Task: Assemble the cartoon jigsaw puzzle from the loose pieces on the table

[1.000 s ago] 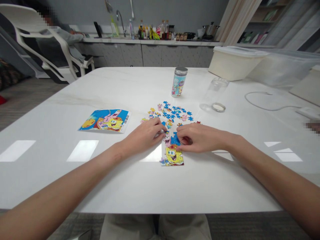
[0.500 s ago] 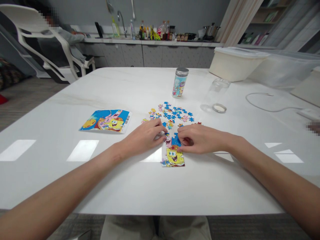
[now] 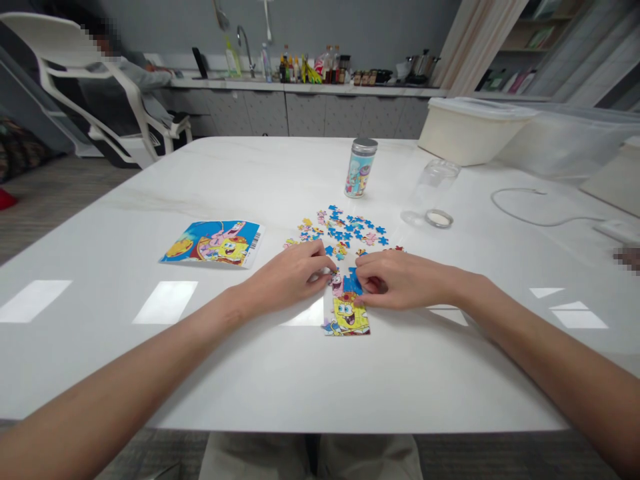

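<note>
A partly joined jigsaw puzzle (image 3: 350, 312) lies flat on the white table before me, showing a yellow cartoon sponge, a pink figure and some blue. At its upper left corner, my left hand (image 3: 303, 270) is closed, thumb and fingertips pinching a small jigsaw piece mostly hidden by them. On the other side, my right hand (image 3: 395, 275) is closed at the puzzle's right edge, its fingertips pressed on the blue part; the fingers cover that edge. Just beyond both hands spreads a group of loose jigsaw pieces (image 3: 345, 235), many of them blue.
Left of the pieces lies a picture card (image 3: 215, 243). A printed tin-lidded jar (image 3: 360, 170), a clear jar (image 3: 436, 187) on its side and a lid (image 3: 439, 219) are farther back. Storage boxes (image 3: 473, 133) and a cable (image 3: 520, 217) are at right. A person sits beyond the table, left.
My left fingertips have shifted very slightly at the puzzle's upper left corner. The right hand stays at the right edge, and the view has tilted slightly.
</note>
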A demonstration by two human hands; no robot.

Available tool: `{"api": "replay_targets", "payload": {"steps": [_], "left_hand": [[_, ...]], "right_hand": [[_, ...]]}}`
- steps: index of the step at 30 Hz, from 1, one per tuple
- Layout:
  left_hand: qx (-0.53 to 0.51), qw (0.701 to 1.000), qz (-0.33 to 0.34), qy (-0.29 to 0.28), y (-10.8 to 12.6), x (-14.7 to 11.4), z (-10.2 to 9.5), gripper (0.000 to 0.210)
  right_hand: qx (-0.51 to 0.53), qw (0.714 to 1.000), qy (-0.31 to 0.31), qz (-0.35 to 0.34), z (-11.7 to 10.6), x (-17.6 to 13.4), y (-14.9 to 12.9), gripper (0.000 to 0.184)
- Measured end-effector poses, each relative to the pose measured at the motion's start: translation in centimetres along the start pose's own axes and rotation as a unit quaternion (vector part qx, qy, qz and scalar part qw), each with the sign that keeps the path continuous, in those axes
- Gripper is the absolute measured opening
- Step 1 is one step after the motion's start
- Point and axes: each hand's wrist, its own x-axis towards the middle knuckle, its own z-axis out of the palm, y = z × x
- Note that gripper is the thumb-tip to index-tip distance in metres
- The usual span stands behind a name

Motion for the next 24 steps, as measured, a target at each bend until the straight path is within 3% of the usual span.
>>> {"api": "replay_targets", "payload": {"steps": [9, 11, 13, 15, 18, 21, 24], "left_hand": [[0.037, 0.999, 0.012, 0.0, 0.2, -0.1, -0.2, 0.017], [0.041, 0.999, 0.027, -0.01, 0.3, -0.2, -0.5, 0.016], [0.038, 0.998, 0.033, -0.027, 0.4, -0.2, -0.7, 0.014], [0.046, 0.998, 0.031, -0.04, 0.5, -0.2, -0.9, 0.017], [0.07, 0.994, 0.042, -0.068, 0.5, -0.4, -1.0, 0.025], [0.083, 0.989, 0.071, -0.098, 0.4, -0.7, -0.9, 0.029], [0.085, 0.988, 0.081, -0.096, 0.2, -0.8, -0.6, 0.028]], "right_hand": [[-0.024, 1.0, 0.006, -0.014, -0.1, -0.1, -0.1, 0.038], [-0.025, 0.999, 0.034, -0.001, -0.4, 0.0, -0.1, 0.042], [-0.034, 0.993, 0.092, 0.063, -0.8, 0.0, 0.2, 0.044], [-0.057, 0.97, 0.149, 0.183, -1.2, -0.1, 1.0, 0.043], [-0.098, 0.918, 0.139, 0.359, -1.5, -0.5, 2.8, 0.029], [-0.094, 0.902, 0.111, 0.407, -1.6, -0.9, 4.5, 0.022], [-0.068, 0.911, 0.1, 0.394, -1.7, -1.1, 5.2, 0.02]]}}
